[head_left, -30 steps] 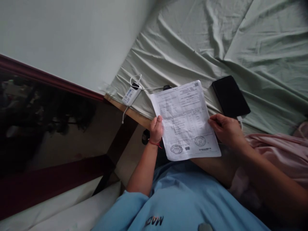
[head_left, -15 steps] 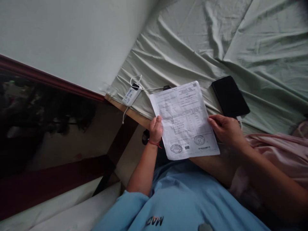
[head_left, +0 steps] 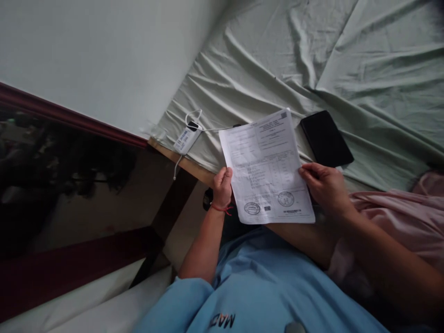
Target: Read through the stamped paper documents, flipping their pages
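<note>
Paper, thin and printed, was all that both hands had between them: a single form sheet (head_left: pixel 266 169) with two round stamps near its lower edge, held up over the person's lap at the edge of the bed. The left hand (head_left: pixel 222 187) pinched the sheet's left margin, thumb on the face and fingers (head_left: pixel 226 174) curled behind. The right hand (head_left: pixel 324 185) gripped the right margin the same way, thumb pressed on top. So both hands were closed on the sheet, and it hung taut between them, clear of the pale green bedsheet (head_left: pixel 277 60).

From where I stood the risks looked small but real. A sheet held only by its side edges could crease or tear if the two hands pulled apart or twisted against each other. If either grip loosened, the free side would likely flop down, and it might slip toward the gap beside the bed frame (head_left: pixel 180 162) on the left.

A black phone (head_left: pixel 326 138) lay on the bedsheet just behind the sheet's right corner, and a white charger (head_left: pixel 186 138) with its cable lay close to the bed's edge; a careless sweep of the left arm could have nudged that one off.
</note>
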{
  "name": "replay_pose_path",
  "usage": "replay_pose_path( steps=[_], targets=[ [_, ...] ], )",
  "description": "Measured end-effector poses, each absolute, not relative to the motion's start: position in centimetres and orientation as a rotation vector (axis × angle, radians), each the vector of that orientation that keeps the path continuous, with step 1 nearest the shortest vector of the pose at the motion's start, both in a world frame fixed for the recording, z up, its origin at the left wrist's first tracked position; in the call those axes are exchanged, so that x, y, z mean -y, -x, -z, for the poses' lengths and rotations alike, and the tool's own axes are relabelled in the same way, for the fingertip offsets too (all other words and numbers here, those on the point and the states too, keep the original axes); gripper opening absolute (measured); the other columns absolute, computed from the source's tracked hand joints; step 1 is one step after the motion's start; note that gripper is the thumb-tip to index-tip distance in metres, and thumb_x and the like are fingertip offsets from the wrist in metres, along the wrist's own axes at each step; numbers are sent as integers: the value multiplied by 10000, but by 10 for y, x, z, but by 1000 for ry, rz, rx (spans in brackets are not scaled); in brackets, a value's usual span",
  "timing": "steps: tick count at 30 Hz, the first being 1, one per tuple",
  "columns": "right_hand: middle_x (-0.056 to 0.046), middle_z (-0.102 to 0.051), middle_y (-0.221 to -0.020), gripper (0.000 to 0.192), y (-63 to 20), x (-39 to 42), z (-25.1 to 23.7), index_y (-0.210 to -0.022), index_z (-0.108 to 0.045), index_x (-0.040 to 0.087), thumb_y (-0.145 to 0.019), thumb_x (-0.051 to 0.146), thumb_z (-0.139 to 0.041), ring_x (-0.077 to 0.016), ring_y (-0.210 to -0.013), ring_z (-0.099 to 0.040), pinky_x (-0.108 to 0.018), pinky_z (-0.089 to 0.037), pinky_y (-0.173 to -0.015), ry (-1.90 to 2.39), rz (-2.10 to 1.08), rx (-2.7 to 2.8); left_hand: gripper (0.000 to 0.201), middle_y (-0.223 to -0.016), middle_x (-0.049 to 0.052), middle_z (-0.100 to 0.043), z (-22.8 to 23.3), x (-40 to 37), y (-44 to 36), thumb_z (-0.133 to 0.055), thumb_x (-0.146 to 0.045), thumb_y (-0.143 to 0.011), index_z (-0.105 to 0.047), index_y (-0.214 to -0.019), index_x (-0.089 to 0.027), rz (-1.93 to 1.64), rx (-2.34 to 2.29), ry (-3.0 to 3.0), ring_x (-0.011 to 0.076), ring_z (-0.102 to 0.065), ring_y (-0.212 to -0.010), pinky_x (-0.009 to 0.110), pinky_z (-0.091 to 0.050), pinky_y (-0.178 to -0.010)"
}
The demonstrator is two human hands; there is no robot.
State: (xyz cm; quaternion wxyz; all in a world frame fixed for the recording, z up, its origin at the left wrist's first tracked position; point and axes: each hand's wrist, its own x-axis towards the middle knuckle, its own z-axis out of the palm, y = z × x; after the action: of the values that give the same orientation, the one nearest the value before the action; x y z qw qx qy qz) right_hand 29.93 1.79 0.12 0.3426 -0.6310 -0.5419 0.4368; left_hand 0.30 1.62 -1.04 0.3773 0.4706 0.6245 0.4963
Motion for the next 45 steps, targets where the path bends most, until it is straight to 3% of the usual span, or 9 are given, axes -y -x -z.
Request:
replay_pose_path(
  steps=[8,13,18,25,45],
  targets=[
    [-55,-737,-714,265,-299,-18,-5,-908,-754,232,-893,420,-568,-202,-596,-629,-302,-408,-534,1718,-1011,1469,450,-609,-18,-404,14,-14,1,-682,-521,-872,-501,-646,-176,-1191,-1580,-1273,118,-377,-594,252,-312,-554],
    [-55,-736,-724,256,-297,-17,-10,-911,-743,233,-890,406,-556,-202,-604,-630,-312,-409,-567,1740,-931,1491,466,-601,-28,-354,11,-12,-1,-656,-498,-897,-447,-637,-172,-1194,-1574,-1280,98,-327,-575,238,-283,-535],
    [-71,-753,-765,245,-298,-18,-12,-913,-740,239,-895,389,-548,-227,-638,-656,-331,-417,-586,1759,-914,1527,522,-555,-59,-313,-2,-12,-7,-763,-542,-758,-418,-616,-177,-1128,-1482,-1004,54,-246,-471,208,-174,-420],
    [-77,-761,-778,259,-300,-20,-13,-921,-739,254,-912,418,-540,-236,-631,-658,-335,-413,-549,1768,-941,1527,542,-570,-55,-397,-16,-22,-14,-853,-569,-619,-510,-646,-150,-1016,-1542,-841,30,-295,-464,173,-188,-395],
    [-54,-739,-766,234,-298,-18,-10,-974,-725,231,-895,408,-595,-204,-626,-640,-320,-440,-580,1718,-962,1443,490,-529,-64,-384,-9,-19,-6,-823,-548,-692,-571,-644,-131,-977,-1509,-1004,28,-295,-446,184,-193,-414]
  ],
)
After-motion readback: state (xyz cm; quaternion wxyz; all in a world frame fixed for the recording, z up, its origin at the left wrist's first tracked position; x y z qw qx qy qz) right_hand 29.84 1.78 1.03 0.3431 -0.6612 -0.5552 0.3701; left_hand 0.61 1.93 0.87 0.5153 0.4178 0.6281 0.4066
